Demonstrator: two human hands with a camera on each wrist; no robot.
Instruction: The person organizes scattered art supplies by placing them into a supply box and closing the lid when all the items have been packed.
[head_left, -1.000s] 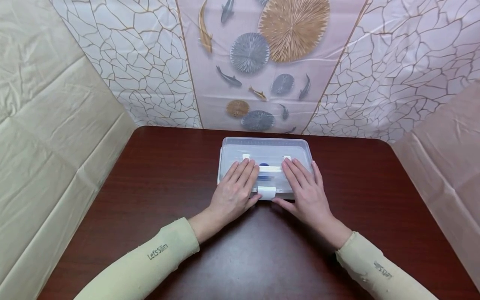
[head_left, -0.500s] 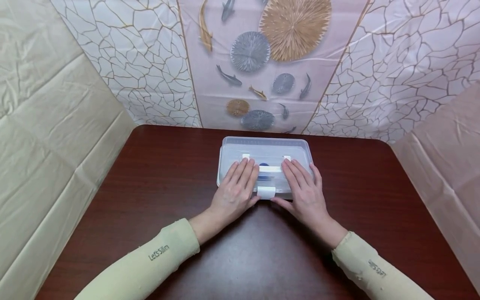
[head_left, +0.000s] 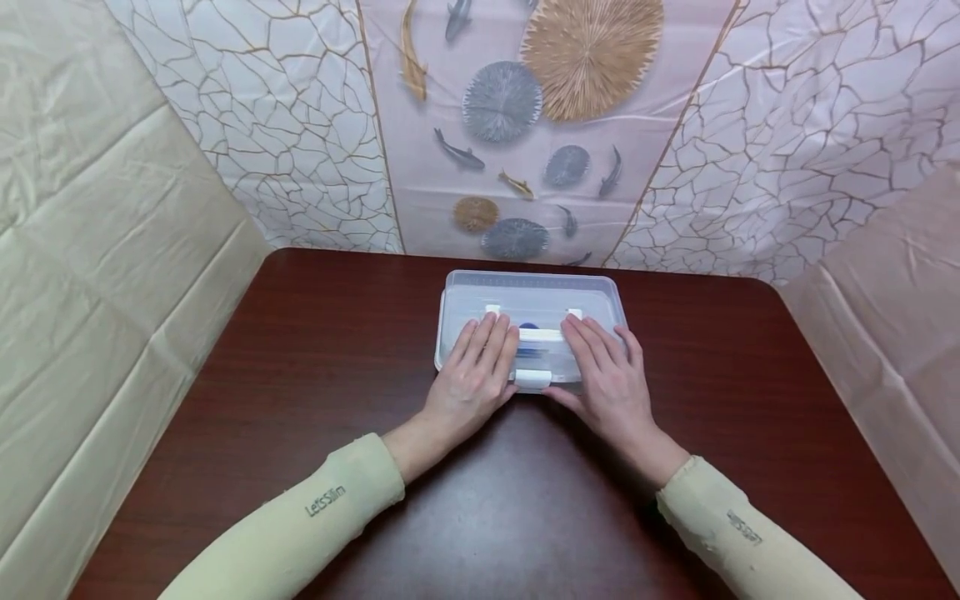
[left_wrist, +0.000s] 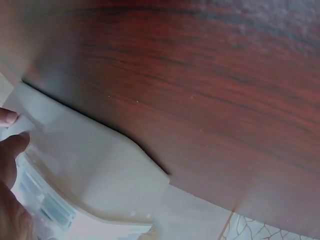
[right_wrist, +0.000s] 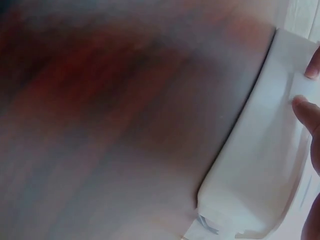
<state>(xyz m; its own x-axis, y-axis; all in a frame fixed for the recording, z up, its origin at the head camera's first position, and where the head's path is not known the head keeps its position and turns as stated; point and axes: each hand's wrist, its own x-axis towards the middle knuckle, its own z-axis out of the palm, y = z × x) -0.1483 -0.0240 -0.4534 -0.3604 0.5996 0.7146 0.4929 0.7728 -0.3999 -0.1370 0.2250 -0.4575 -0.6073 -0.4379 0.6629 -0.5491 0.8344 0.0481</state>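
Observation:
A clear plastic storage box (head_left: 532, 287) with a lid sits near the back of the table in the head view. White parts show on it: a handle (head_left: 540, 335) across the lid and a latch (head_left: 533, 378) at the front. Something blue shows through the lid. My left hand (head_left: 468, 379) lies on the lid's left part, fingers straight, thumb by the latch. On the right part lies my right hand (head_left: 613, 383), likewise straight-fingered, its thumb at the latch's other side. Both wrist views show the box's pale front wall (left_wrist: 95, 145) and thumbs near the latch.
The dark red-brown table (head_left: 337, 333) carries the box. Behind it hangs a patterned cloth (head_left: 502, 192) with fish and round shapes. Beige cloth walls (head_left: 97, 250) stand at both sides.
The latch looks shorter from above than before, and both thumbs have shifted slightly forward with it. The right forearm has moved a little to the left. The fingers stay on the lid.

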